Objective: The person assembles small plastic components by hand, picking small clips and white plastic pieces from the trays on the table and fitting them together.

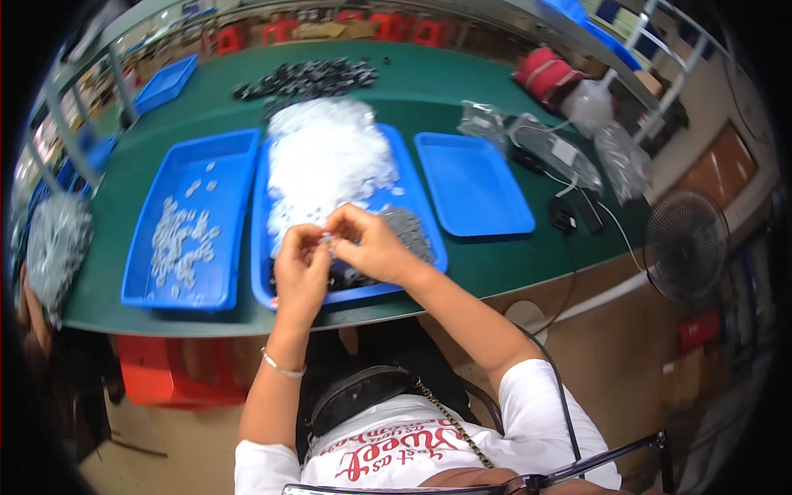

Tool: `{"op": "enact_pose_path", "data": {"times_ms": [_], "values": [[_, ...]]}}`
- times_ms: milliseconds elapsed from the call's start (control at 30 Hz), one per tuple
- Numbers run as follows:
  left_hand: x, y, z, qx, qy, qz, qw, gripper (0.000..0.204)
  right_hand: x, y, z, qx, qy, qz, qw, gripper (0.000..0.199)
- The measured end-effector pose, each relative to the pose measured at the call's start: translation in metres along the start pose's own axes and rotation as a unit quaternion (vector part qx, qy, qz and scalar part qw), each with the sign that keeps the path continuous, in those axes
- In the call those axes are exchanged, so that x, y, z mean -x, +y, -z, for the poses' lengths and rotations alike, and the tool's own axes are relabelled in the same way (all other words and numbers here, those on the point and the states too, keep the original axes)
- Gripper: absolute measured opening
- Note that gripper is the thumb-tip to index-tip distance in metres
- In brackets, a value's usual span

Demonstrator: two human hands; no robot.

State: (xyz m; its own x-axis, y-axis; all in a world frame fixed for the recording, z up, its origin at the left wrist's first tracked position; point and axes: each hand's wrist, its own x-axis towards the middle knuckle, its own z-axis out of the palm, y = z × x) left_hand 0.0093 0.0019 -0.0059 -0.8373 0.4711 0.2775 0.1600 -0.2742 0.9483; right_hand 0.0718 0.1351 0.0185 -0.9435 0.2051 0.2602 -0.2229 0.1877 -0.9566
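Observation:
My left hand (pixel 303 266) and my right hand (pixel 369 245) meet over the near part of a large blue tray (pixel 438 247). Between their pinched fingertips is a small whitish piece (pixel 327 238), too small and blurred to tell its kind. A big heap of small white parts (pixel 326 157) fills the far part of the tray. Small grey parts (pixel 406 231) lie beside my right hand, and black parts (pixel 351 276) lie under my hands, partly hidden by them.
Left stands a blue tray (pixel 139 276) with scattered small whitish pieces (pixel 177 243); right, a bare blue tray (pixel 474 186). Black parts (pixel 309 78) are heaped at the back of the green table (pixel 462 82). Clear bags (pixel 561 157), cables and a fan (pixel 686 233) are at the right.

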Motion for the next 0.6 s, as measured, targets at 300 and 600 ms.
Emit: {"op": "enact_pose_path", "data": {"times_ms": [300, 600], "values": [[-0.01, 0.01, 0.0, 0.12, -0.053, 0.109, 0.985, 0.017, 0.018, -0.042, 0.051, 0.504, -0.046, 0.006, 0.862, 0.019], [-0.006, 0.003, -0.001, 0.13, -0.036, 0.069, 0.988, 0.016, 0.019, -0.027, 0.059, 0.589, -0.125, -0.071, 0.795, 0.016]]}}
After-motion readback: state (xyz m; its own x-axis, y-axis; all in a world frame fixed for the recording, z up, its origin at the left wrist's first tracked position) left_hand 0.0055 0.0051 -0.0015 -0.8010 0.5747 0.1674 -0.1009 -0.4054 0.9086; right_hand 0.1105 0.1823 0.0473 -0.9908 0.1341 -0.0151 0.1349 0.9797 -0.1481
